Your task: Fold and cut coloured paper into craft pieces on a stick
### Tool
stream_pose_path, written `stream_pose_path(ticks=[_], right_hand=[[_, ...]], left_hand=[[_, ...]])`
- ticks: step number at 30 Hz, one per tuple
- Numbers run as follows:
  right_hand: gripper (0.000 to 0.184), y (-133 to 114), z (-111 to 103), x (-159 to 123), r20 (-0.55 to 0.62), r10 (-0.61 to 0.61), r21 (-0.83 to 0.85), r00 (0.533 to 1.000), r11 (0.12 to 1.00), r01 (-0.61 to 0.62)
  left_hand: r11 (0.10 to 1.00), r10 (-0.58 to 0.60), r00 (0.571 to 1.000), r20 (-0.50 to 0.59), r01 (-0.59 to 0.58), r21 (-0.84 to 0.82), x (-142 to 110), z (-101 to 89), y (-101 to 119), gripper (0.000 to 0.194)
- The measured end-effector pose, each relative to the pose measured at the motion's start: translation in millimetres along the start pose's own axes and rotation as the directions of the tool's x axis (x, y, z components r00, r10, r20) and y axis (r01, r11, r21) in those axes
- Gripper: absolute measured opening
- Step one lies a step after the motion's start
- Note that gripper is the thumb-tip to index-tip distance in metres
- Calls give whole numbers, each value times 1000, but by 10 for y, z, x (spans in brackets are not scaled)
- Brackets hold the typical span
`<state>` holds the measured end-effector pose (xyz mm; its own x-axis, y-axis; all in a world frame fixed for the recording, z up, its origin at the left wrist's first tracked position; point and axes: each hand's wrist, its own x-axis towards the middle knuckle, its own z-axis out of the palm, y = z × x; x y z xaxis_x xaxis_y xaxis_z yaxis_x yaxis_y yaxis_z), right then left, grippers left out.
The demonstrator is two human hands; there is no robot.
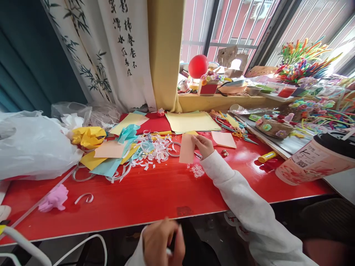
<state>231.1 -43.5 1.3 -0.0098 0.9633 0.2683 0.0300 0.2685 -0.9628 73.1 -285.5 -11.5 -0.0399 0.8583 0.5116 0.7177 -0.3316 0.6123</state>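
Note:
My right hand (203,146) pinches the upper right edge of a peach paper strip (186,149), held upright over the red table (155,199). Behind its top edge shows a bit of yellow. My left hand (164,242) is low in front of the table edge, its fingers bent and blurred, so whether it holds anything is unclear. Close to the strip are a metal ring (173,149), a heap of white paper shreds (159,149) and a small pile of fine scraps (197,170). A square of peach paper (224,139) lies to the right.
Yellow paper sheets (194,122) lie at the back. Crumpled and flat coloured paper (107,168) is piled left, beside a white plastic bag (39,144). On the right are a gold-yellow tube (267,156) and a large lidded cup (313,160). Pink crumpled paper (54,198) sits front left.

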Motion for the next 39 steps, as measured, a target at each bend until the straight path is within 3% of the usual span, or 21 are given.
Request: stream_pose_path(ticks=[5,7,9,10,15,21,26,33,39], right_hand=[[32,-31,81,-78,126,-22,44,992,999,16],[31,-35,107,-104,154,-22,43,988,999,15],[31,-28,130,-120,149,-14,33,989,999,9],[32,-24,142,-127,142,-1,32,990,999,-4],[32,-47,209,-193,166,123,105,978,984,-142],[33,-103,247,-255,166,137,62,977,987,-149],[31,-118,247,-262,177,123,52,976,990,-134],[31,-131,241,-278,175,108,14,979,994,-112],[32,-81,216,-265,144,74,-71,987,995,-64]], left_hand=[[988,-145,987,73,148,-37,1476,242,-116,18],[991,-104,965,242,122,-61,1910,321,-241,23],[983,-54,885,462,129,-133,2140,383,-380,28],[975,-58,868,492,156,-158,2183,406,-443,30],[913,-197,881,429,325,-248,2027,443,-612,34],[795,-233,839,492,455,-401,1916,442,-623,31],[752,-253,864,435,458,-474,1904,488,-631,29],[779,-275,875,398,445,-441,1878,508,-618,31],[749,-264,847,461,481,-456,1881,527,-642,32]])
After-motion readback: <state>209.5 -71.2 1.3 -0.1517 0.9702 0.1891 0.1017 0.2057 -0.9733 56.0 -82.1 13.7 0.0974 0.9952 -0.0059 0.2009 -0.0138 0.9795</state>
